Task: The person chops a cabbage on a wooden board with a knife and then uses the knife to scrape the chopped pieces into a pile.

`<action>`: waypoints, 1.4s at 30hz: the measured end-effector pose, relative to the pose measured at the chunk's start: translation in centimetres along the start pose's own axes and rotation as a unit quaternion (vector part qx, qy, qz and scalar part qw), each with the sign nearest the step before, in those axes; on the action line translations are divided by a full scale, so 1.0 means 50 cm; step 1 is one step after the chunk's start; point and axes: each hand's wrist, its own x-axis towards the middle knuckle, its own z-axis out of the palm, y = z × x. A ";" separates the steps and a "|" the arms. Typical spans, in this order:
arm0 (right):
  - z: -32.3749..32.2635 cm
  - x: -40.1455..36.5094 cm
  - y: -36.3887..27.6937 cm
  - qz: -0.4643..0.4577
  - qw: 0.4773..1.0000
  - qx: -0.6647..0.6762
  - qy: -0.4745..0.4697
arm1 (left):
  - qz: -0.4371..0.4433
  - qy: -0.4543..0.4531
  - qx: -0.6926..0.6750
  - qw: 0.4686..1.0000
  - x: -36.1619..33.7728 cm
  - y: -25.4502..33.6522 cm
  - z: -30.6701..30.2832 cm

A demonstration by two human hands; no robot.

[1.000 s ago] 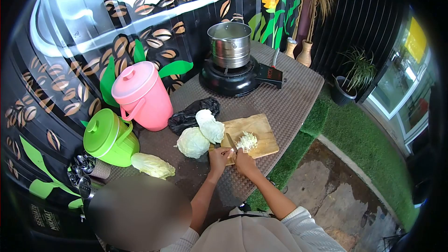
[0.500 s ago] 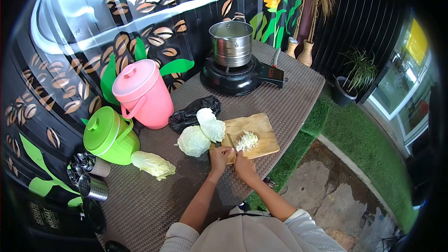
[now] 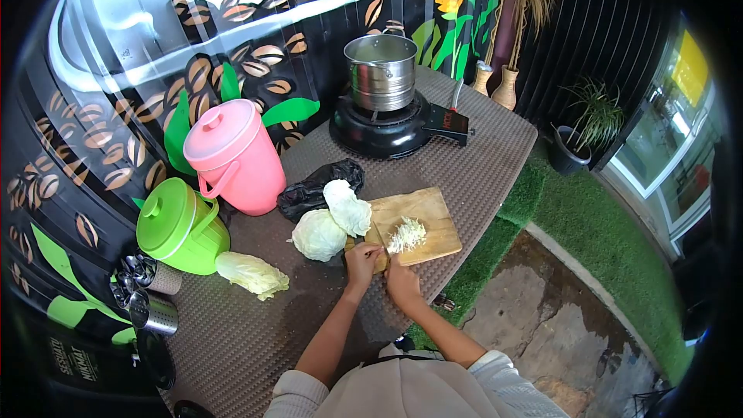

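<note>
A wooden cutting board [image 3: 438, 220] lies near the table's front edge with a pile of shredded cabbage [image 3: 409, 234] on it. My right hand [image 3: 402, 282] is closed round the handle of a knife, at the board's near edge; its thin blade is hard to make out. Beside it, my left hand [image 3: 361, 265] is closed at the board's left corner, its fingertips pinched close to the blade. What those fingers hold is too small to tell. Left of the board sit a cabbage head [image 3: 319, 235] and a loose cabbage leaf [image 3: 347, 207] that overlaps the board's corner.
Behind the cabbage lies a black plastic bag [image 3: 321, 188]. A pink jug [image 3: 238, 156], a green jug [image 3: 176, 226] and a napa cabbage piece [image 3: 252, 275] stand or lie leftward. At the back, a steel pot [image 3: 381, 81] rests on a portable stove [image 3: 379, 130]. Metal cups [image 3: 153, 312] line the left edge.
My right hand has drawn slightly down toward me with the knife. My left hand stays almost in place. The whole view has shifted very slightly.
</note>
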 end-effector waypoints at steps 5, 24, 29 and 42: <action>-0.006 0.055 0.015 -0.033 0.999 0.010 -0.001 | -0.056 -0.036 -0.024 0.998 -0.003 0.030 -0.012; -0.016 0.006 -0.001 0.004 0.999 0.020 -0.030 | -0.037 -0.010 0.019 0.999 0.005 0.012 -0.005; -0.011 0.046 0.005 0.013 0.998 0.034 -0.042 | -0.044 -0.022 0.007 0.999 0.002 0.024 -0.011; -0.052 -0.010 0.066 0.005 0.999 0.044 -0.023 | -0.028 -0.010 0.041 0.999 -0.008 0.030 -0.006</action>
